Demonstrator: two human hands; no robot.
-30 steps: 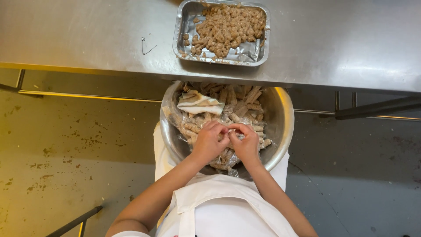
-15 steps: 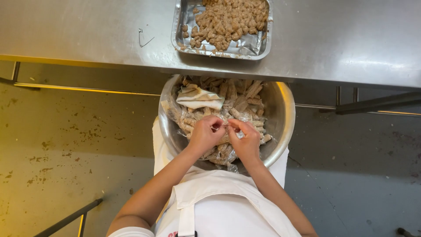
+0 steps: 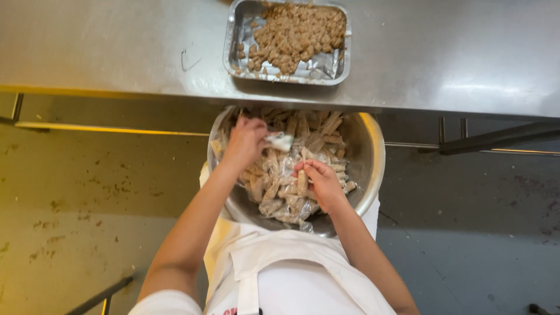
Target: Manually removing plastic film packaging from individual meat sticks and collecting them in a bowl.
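Observation:
A round steel bowl rests in my lap, filled with several pale wrapped sticks in clear plastic. Over the bowl's far left side my left hand pinches a small white scrap of wrapper. Nearer to me, above the bowl's middle, my right hand grips one unwrapped tan stick upright between thumb and fingers. I wear a white apron.
A steel table spans the top of the view, its edge just above the bowl. On it stands a foil tray heaped with brown crumbled pieces. Stained floor lies to the left, grey floor to the right.
My hands were together over the bowl's near side; now they have parted. The left hand has gone up and left with a white wrapper scrap, while the right keeps the stick.

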